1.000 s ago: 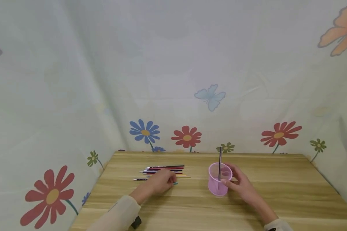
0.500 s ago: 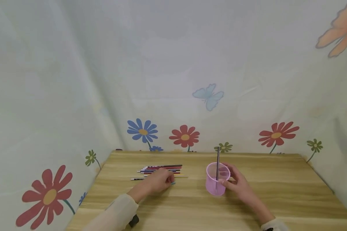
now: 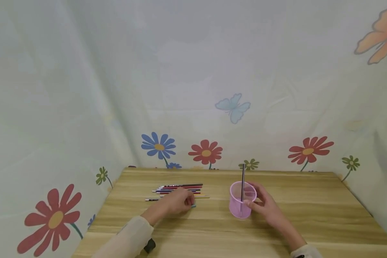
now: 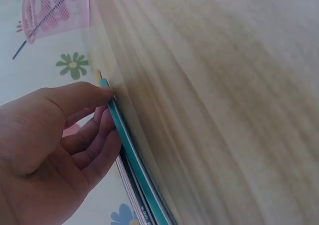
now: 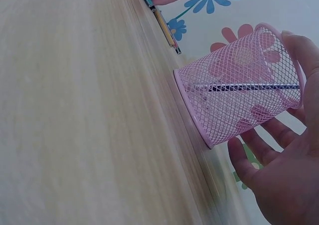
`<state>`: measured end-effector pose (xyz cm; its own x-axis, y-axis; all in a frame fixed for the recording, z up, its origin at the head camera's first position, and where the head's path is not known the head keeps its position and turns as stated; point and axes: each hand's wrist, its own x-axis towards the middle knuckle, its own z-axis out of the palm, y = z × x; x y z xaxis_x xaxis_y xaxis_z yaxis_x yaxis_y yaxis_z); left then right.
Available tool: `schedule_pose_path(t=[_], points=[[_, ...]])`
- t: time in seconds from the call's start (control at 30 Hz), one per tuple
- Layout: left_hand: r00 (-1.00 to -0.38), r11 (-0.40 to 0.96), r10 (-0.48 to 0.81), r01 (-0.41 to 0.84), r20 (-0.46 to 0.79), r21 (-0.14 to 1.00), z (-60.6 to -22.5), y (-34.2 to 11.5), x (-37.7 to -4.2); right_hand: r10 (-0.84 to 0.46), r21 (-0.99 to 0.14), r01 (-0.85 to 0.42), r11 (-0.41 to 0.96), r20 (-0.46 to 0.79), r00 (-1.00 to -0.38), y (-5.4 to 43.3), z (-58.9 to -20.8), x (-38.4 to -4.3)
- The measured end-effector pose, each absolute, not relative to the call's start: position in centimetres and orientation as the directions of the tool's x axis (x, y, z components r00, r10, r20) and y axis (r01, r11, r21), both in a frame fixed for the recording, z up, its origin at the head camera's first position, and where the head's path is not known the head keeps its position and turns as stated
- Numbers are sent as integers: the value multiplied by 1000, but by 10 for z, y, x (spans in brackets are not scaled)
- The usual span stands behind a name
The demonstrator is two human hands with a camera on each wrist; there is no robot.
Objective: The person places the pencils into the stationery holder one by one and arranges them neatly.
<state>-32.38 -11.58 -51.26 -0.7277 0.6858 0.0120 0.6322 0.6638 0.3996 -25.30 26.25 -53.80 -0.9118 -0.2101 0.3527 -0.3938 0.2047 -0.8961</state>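
My left hand (image 3: 178,201) is low over the table at the near side of a row of pencils. Its thumb and fingertips pinch a teal pencil (image 4: 125,131) near one end, and the tip pokes out past the fingers in the head view. To the right stands a pink mesh pencil cup (image 5: 224,98) on the table, gripped by my right hand (image 3: 266,205) with the thumb at the rim and the fingers around the far side. One dark striped pencil (image 3: 243,179) leans inside the cup, rising well above its rim.
Several red, dark and yellow pencils (image 3: 180,186) lie side by side behind my left hand, which partly covers them. The wood-grain table (image 3: 213,233) ends at a pale cloth backdrop (image 3: 180,71) printed with flowers and butterflies, on the back and both sides.
The head view has shifted slightly. The teal pencil's visible tip sits a touch lower beside the left fingers. Both hands and the cup stay about where they were.
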Motion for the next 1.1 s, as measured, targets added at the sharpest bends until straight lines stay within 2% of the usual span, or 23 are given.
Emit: schedule_pose_path(t=[0.2,0.5,0.87,1.1], points=[[-702,635,712,645,0,425,-501,-116,-319,-213,-901,-388,194,348,-913,261,-540,-252],[-699,597,714,636,38,489,-474,-109,-311,-211,-909,-376,177,338,-917,259,-547,-251],[-638,489,761,684,119,541,-432,-78,-277,-213,-902,-389,189,349,-913,260,-545,-253],[-626,419,761,677,173,605,-414,-63,-275,-201,-894,-401,200,363,-910,263,-543,-255]])
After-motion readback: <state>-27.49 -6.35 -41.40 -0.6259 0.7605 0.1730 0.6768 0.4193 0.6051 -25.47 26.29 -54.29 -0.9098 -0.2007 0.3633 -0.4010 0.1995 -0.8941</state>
